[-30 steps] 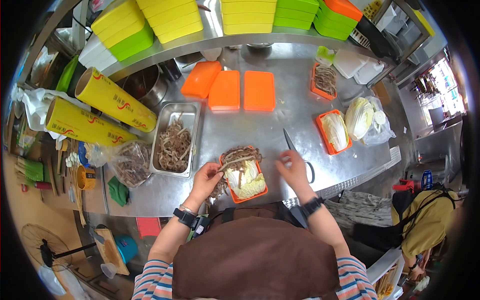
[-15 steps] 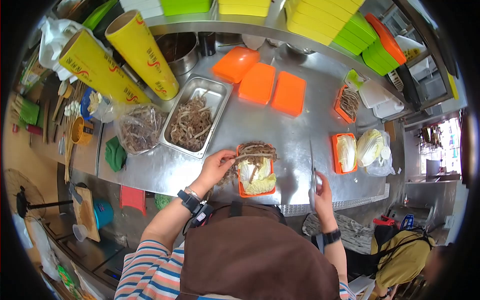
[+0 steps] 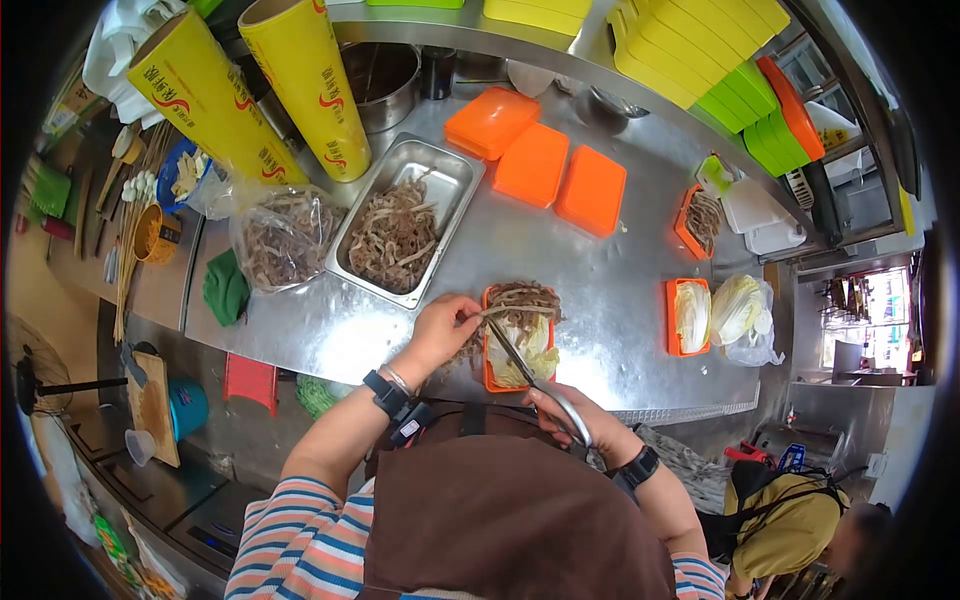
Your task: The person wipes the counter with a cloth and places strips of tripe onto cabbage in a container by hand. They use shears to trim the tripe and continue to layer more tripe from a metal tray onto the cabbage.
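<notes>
My left hand [image 3: 447, 330] pinches the end of a brownish shredded strip at the left edge of an orange tray [image 3: 488, 375]. Inside that tray lie pale cabbage leaves [image 3: 513, 355] with a heap of brown strips [image 3: 525, 298] on the far part. My right hand [image 3: 578, 420] is closed round the handles of metal scissors [image 3: 515, 352], whose blades reach over the tray to the strip by my left fingertips. Beyond my left hand is a steel pan [image 3: 452, 215] holding more brown strips.
A clear bag of brown strips [image 3: 285, 235] and a green cloth [image 3: 226, 288] are at the left. Orange lids [image 3: 530, 165] lie farther back. At the right are a cabbage tray [image 3: 673, 318], a bagged cabbage [image 3: 742, 310] and another strip-filled tray [image 3: 686, 240]. A person [image 3: 785, 515] is at lower right.
My right hand has come left from the tray's right side, bringing the scissors over the tray to the strip. My left hand still pinches the strip. The view has shifted slightly.
</notes>
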A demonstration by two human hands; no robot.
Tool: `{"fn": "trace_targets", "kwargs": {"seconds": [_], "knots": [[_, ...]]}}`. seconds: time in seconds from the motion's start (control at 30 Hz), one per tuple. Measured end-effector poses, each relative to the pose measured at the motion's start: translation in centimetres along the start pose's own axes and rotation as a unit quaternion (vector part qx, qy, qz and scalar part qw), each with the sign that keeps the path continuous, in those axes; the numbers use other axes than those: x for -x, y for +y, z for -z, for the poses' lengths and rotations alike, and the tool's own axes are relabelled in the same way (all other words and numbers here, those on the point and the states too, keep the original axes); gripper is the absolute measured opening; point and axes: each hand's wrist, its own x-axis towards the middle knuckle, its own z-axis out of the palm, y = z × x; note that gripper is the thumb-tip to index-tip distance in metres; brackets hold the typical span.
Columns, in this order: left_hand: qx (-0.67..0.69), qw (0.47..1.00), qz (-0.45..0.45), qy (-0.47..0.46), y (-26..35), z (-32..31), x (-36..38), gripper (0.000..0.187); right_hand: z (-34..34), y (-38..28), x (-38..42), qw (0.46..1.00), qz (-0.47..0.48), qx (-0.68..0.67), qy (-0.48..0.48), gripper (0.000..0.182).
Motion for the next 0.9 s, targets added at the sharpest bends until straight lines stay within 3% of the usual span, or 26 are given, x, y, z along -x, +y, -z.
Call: {"fn": "trace_targets", "kwargs": {"seconds": [0.37, 0.57, 0.63, 0.67, 0.7, 0.73, 0.8, 0.9], "knots": [[0.002, 1.0, 0.009, -0.014, 0.2, 0.2, -0.2, 0.011, -0.3, -0.1, -2.7, 0.999, -0.01, -0.012, 0.035, 0.049], [-0.021, 1.0, -0.011, -0.017, 0.0, 0.6, -0.1, 0.011, 0.1, -0.1, -1.1, 0.999, 0.012, 0.022, 0.035, 0.041], [0.043, 0.999, 0.013, -0.011, -0.2, 0.8, 0.5, 0.01, 0.9, 0.9, 1.5, 0.991, 0.105, 0.014, 0.083, 0.036], [0.039, 0.999, 0.014, -0.03, 0.1, 1.3, 0.9, 0.009, 1.4, 1.1, 2.7, 0.981, 0.114, 0.033, 0.152, 0.036], [0.043, 0.998, 0.014, -0.036, 0.7, 1.6, 1.0, 0.009, 3.2, 4.2, 1.8, 0.954, 0.157, 0.087, 0.239, 0.041], [0.044, 0.998, 0.023, -0.043, 0.7, 1.7, 1.1, 0.009, 5.3, 7.4, 0.3, 0.877, 0.237, 0.209, 0.363, 0.048], [0.1, 0.993, 0.03, -0.046, -0.7, 1.8, 1.4, 0.01, 6.7, 6.8, 1.2, 0.802, 0.083, 0.344, 0.482, 0.045], [0.124, 0.991, 0.031, -0.042, 1.7, 2.6, 1.8, 0.011, 9.8, 8.0, 0.0, 0.791, 0.034, 0.382, 0.476, 0.049]]}}
